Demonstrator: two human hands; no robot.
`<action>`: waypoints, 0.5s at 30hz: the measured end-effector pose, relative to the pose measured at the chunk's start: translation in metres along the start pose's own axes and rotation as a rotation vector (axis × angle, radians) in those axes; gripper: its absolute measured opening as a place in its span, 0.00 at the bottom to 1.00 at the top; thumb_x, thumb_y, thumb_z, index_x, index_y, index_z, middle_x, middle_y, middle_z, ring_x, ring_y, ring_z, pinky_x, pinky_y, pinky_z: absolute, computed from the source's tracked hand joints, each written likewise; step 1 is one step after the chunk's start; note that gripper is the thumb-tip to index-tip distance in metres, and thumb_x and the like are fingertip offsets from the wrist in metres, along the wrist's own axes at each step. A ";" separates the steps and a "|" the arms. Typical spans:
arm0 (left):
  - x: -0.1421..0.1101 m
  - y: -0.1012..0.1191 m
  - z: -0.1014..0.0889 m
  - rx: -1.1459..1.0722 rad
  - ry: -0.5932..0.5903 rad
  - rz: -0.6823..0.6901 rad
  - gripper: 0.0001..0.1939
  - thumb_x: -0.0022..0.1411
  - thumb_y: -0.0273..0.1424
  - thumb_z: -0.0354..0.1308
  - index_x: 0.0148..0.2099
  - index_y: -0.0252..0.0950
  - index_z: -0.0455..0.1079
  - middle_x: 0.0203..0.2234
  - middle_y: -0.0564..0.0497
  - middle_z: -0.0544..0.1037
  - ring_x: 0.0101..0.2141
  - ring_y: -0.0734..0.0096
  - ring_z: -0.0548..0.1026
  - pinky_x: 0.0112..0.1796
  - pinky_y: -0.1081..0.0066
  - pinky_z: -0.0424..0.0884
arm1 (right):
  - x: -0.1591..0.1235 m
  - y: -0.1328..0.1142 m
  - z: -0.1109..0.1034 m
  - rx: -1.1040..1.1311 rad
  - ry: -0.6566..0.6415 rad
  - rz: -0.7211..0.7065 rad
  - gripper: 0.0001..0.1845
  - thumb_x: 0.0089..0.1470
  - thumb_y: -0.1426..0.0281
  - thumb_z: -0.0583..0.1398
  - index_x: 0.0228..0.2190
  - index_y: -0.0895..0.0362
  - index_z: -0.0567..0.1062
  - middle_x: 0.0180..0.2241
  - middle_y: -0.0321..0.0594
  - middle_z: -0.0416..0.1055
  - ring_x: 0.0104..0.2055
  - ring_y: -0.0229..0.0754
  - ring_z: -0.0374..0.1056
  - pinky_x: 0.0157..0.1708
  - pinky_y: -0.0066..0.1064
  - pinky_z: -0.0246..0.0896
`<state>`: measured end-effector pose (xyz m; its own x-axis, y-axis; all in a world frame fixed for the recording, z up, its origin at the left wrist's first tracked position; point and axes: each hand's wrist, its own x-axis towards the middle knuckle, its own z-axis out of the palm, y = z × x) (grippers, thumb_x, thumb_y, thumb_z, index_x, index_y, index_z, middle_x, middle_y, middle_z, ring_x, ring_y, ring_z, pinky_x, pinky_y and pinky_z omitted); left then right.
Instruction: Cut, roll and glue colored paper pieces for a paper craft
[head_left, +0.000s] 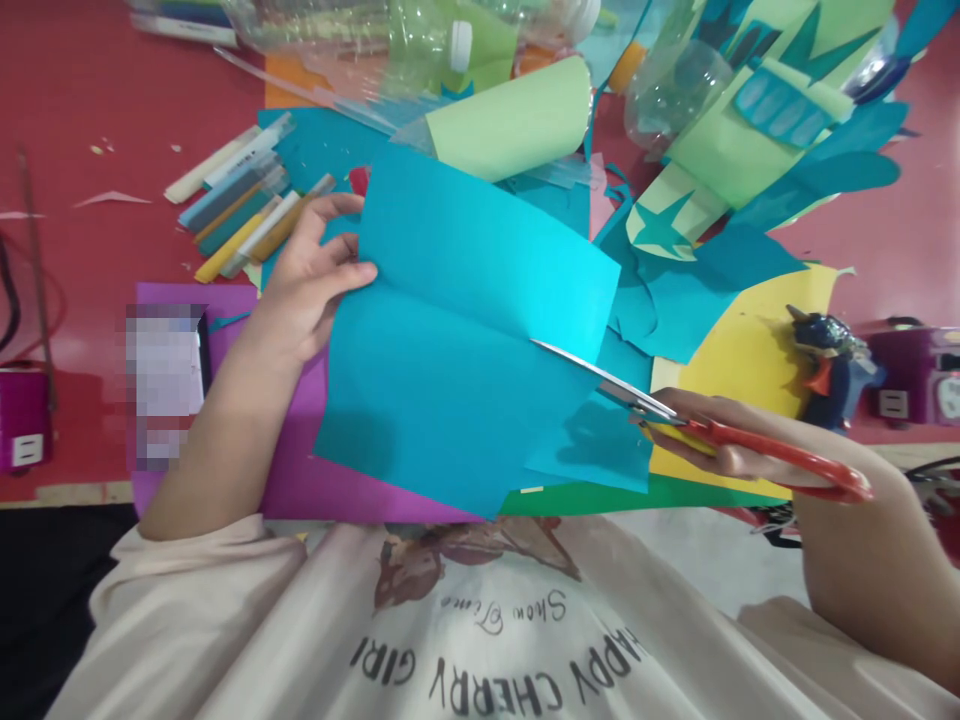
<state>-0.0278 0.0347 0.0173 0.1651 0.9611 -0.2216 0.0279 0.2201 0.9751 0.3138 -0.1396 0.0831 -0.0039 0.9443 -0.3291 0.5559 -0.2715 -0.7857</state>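
**Red-and-yellow-handled metal scissors (626, 392) lie nearly in line with the crease of a bright blue paper sheet (427, 390)**

From my remote seat, I take the line between blades and crease as the relation that matters. The scissors' long axis runs from the handle at four o'clock to the tip at ten o'clock. The crease runs up from near the tip towards the left thumb, also at about ten o'clock.

I see the right hand (720, 430) closed round the handle, its fingers clamped on it; the sheet lies at nine to ten o'clock from them. The left hand (304, 280) is nearer the sheet: its thumb presses on the left edge, the other fingers curled against or behind it. From that thumb, the blade tip sits at four o'clock.

I cannot tell how far the blades are parted, or whether one is under the paper. The sheet lies over a purple sheet (292, 440) on the red worktop (67, 130), with a yellow sheet (739, 345) at three o'clock.
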 end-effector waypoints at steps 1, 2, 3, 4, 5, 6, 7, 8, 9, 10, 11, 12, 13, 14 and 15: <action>0.002 -0.004 -0.003 -0.037 0.004 0.040 0.26 0.49 0.31 0.69 0.50 0.44 0.65 0.38 0.55 0.76 0.46 0.64 0.74 0.56 0.54 0.67 | 0.007 0.003 -0.002 0.008 -0.077 -0.020 0.23 0.62 0.48 0.46 0.40 0.46 0.75 0.31 0.45 0.72 0.33 0.50 0.70 0.34 0.42 0.70; 0.005 -0.010 -0.006 -0.069 -0.017 0.091 0.27 0.47 0.35 0.72 0.48 0.43 0.65 0.36 0.56 0.75 0.44 0.66 0.75 0.54 0.57 0.69 | 0.015 0.007 -0.005 0.025 -0.182 -0.064 0.24 0.61 0.46 0.47 0.39 0.46 0.74 0.30 0.44 0.72 0.31 0.49 0.70 0.32 0.40 0.69; 0.009 -0.016 -0.010 -0.107 -0.038 0.188 0.33 0.40 0.39 0.76 0.46 0.41 0.64 0.32 0.57 0.72 0.39 0.68 0.75 0.48 0.61 0.73 | 0.025 0.012 -0.009 0.030 -0.338 -0.092 0.27 0.59 0.43 0.47 0.41 0.46 0.73 0.31 0.44 0.72 0.31 0.48 0.70 0.32 0.40 0.69; 0.012 -0.022 -0.013 -0.122 -0.068 0.229 0.37 0.36 0.41 0.78 0.46 0.40 0.63 0.31 0.58 0.70 0.34 0.72 0.75 0.42 0.65 0.74 | 0.035 0.019 -0.013 0.026 -0.505 -0.116 0.28 0.57 0.41 0.48 0.43 0.46 0.72 0.33 0.44 0.73 0.32 0.47 0.70 0.33 0.38 0.70; 0.014 -0.027 -0.017 -0.125 -0.092 0.244 0.38 0.36 0.42 0.78 0.46 0.40 0.63 0.30 0.59 0.69 0.30 0.76 0.73 0.35 0.71 0.73 | 0.044 0.026 -0.017 0.027 -0.565 -0.127 0.30 0.53 0.38 0.51 0.42 0.47 0.72 0.32 0.42 0.73 0.30 0.46 0.70 0.31 0.36 0.70; 0.016 -0.032 -0.019 -0.128 -0.100 0.258 0.37 0.37 0.43 0.78 0.47 0.41 0.63 0.28 0.59 0.67 0.26 0.79 0.70 0.29 0.76 0.69 | 0.052 0.033 -0.021 0.026 -0.615 -0.137 0.31 0.51 0.37 0.52 0.43 0.47 0.72 0.33 0.42 0.74 0.30 0.45 0.71 0.30 0.34 0.70; 0.016 -0.036 -0.021 -0.128 -0.091 0.272 0.36 0.38 0.43 0.77 0.46 0.43 0.64 0.27 0.59 0.67 0.23 0.81 0.68 0.23 0.80 0.64 | 0.059 0.039 -0.024 0.015 -0.703 -0.169 0.30 0.53 0.38 0.52 0.44 0.46 0.71 0.32 0.42 0.73 0.29 0.44 0.71 0.29 0.32 0.70; 0.016 -0.038 -0.022 -0.135 -0.067 0.284 0.34 0.38 0.42 0.77 0.45 0.45 0.65 0.29 0.59 0.68 0.24 0.82 0.68 0.21 0.82 0.62 | 0.064 0.044 -0.025 0.020 -0.763 -0.207 0.29 0.55 0.40 0.51 0.45 0.46 0.70 0.32 0.41 0.73 0.29 0.43 0.70 0.29 0.31 0.70; 0.014 -0.040 -0.022 -0.147 -0.036 0.313 0.33 0.38 0.40 0.78 0.44 0.47 0.65 0.32 0.58 0.70 0.26 0.81 0.70 0.21 0.82 0.62 | 0.066 0.047 -0.026 0.017 -0.785 -0.224 0.28 0.56 0.41 0.51 0.46 0.46 0.69 0.33 0.41 0.73 0.30 0.43 0.71 0.29 0.30 0.70; 0.013 -0.041 -0.022 -0.156 -0.005 0.348 0.32 0.36 0.38 0.78 0.43 0.47 0.66 0.35 0.57 0.71 0.30 0.79 0.72 0.25 0.81 0.67 | 0.067 0.049 -0.026 0.013 -0.787 -0.231 0.28 0.57 0.41 0.50 0.48 0.46 0.69 0.34 0.42 0.73 0.31 0.43 0.71 0.31 0.30 0.70; 0.012 -0.041 -0.022 -0.157 0.020 0.381 0.31 0.36 0.37 0.79 0.41 0.46 0.66 0.36 0.57 0.71 0.35 0.77 0.74 0.32 0.78 0.73 | 0.067 0.050 -0.026 0.012 -0.774 -0.236 0.28 0.57 0.41 0.50 0.49 0.46 0.68 0.35 0.42 0.73 0.32 0.44 0.72 0.31 0.30 0.70; 0.011 -0.042 -0.022 -0.146 0.036 0.409 0.29 0.35 0.37 0.79 0.38 0.43 0.67 0.35 0.57 0.72 0.39 0.74 0.75 0.42 0.72 0.75 | 0.066 0.049 -0.024 0.003 -0.750 -0.233 0.29 0.57 0.41 0.49 0.49 0.46 0.68 0.36 0.43 0.73 0.32 0.44 0.72 0.32 0.30 0.70; 0.010 -0.042 -0.022 -0.119 0.040 0.418 0.27 0.36 0.38 0.79 0.35 0.41 0.68 0.32 0.56 0.72 0.43 0.71 0.75 0.51 0.64 0.72 | 0.064 0.048 -0.023 -0.004 -0.731 -0.234 0.29 0.57 0.40 0.48 0.49 0.46 0.68 0.35 0.43 0.73 0.32 0.44 0.72 0.31 0.30 0.70; 0.010 -0.043 -0.022 -0.085 0.041 0.407 0.25 0.36 0.40 0.78 0.32 0.39 0.70 0.30 0.55 0.73 0.48 0.66 0.74 0.58 0.58 0.67 | 0.062 0.047 -0.022 -0.010 -0.722 -0.242 0.29 0.57 0.40 0.47 0.48 0.46 0.68 0.35 0.43 0.72 0.31 0.43 0.71 0.30 0.29 0.70; 0.010 -0.044 -0.022 -0.050 0.041 0.380 0.23 0.36 0.42 0.78 0.30 0.38 0.71 0.29 0.53 0.75 0.54 0.60 0.72 0.61 0.55 0.64 | 0.060 0.047 -0.021 -0.025 -0.714 -0.248 0.29 0.57 0.40 0.46 0.47 0.46 0.68 0.34 0.43 0.72 0.30 0.43 0.71 0.30 0.29 0.70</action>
<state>-0.0494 0.0386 -0.0282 0.1144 0.9814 0.1540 -0.0758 -0.1460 0.9864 0.3567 -0.0917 0.0377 -0.6640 0.6251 -0.4102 0.4872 -0.0543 -0.8716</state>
